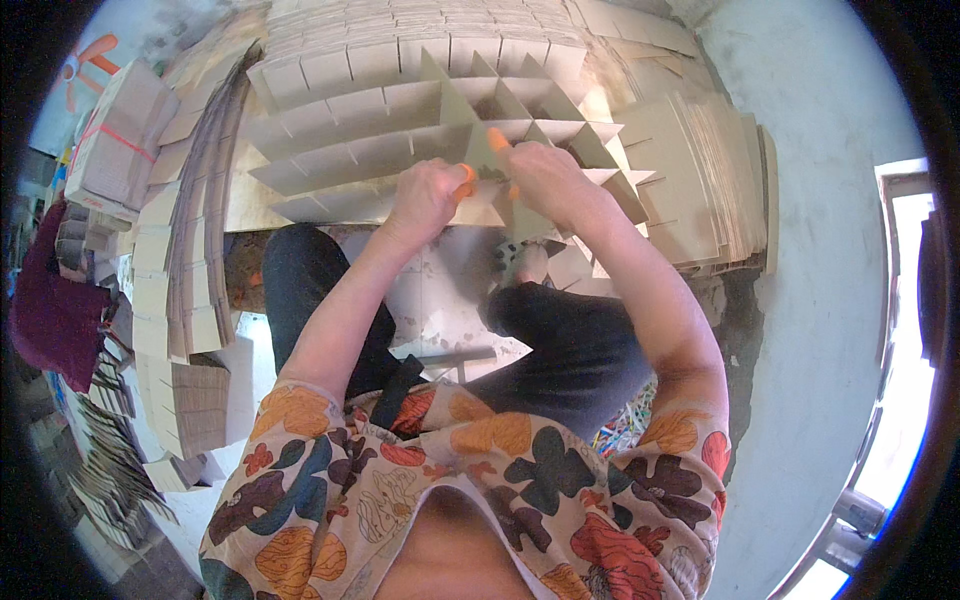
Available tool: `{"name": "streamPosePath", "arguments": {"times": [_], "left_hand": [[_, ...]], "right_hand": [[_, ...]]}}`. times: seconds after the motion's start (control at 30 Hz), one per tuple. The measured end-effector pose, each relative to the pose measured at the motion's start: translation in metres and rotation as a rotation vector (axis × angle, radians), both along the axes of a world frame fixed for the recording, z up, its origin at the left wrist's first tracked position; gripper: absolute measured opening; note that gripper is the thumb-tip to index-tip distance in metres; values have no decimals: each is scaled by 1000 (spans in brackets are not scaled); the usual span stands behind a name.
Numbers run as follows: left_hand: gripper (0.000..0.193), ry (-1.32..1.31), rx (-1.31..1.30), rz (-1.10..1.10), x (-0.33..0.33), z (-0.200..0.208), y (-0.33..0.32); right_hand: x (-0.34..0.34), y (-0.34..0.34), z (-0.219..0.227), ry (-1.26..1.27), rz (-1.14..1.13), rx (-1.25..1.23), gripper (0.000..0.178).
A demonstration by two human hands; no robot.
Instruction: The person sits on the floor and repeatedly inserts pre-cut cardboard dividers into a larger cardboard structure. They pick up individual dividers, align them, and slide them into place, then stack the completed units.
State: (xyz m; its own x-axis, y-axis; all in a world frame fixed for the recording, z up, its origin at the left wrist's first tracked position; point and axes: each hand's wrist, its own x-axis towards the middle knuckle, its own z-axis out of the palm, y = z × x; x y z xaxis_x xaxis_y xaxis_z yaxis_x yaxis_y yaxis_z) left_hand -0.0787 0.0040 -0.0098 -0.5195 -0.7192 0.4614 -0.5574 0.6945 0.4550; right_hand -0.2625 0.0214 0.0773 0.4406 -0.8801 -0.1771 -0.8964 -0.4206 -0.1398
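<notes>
My left hand and my right hand are close together over a half-built grid of slotted cardboard dividers. Orange covers sit on some of my fingertips. Between the hands a cardboard divider strip stands on edge and runs away from me across the long strips. Both hands look closed on its near end, though the fingers partly hide the grip. To the right of it, several cross strips are slotted through the long ones, forming open cells.
Stacked slotted cardboard stands at the right, by a pale wall. More cardboard stacks line the left, below a carton with a red strap. An orange fan is at far left. My legs are under the work.
</notes>
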Motion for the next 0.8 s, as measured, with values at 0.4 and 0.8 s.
{"name": "streamPosePath", "arguments": {"times": [0.4, 0.8], "left_hand": [[27, -55, 86, -24, -4, 11, -3], [47, -24, -74, 3, 30, 33, 11]], "right_hand": [[-9, -8, -20, -90, -39, -124, 12], [-237, 91, -64, 521, -1201, -344, 88]]}}
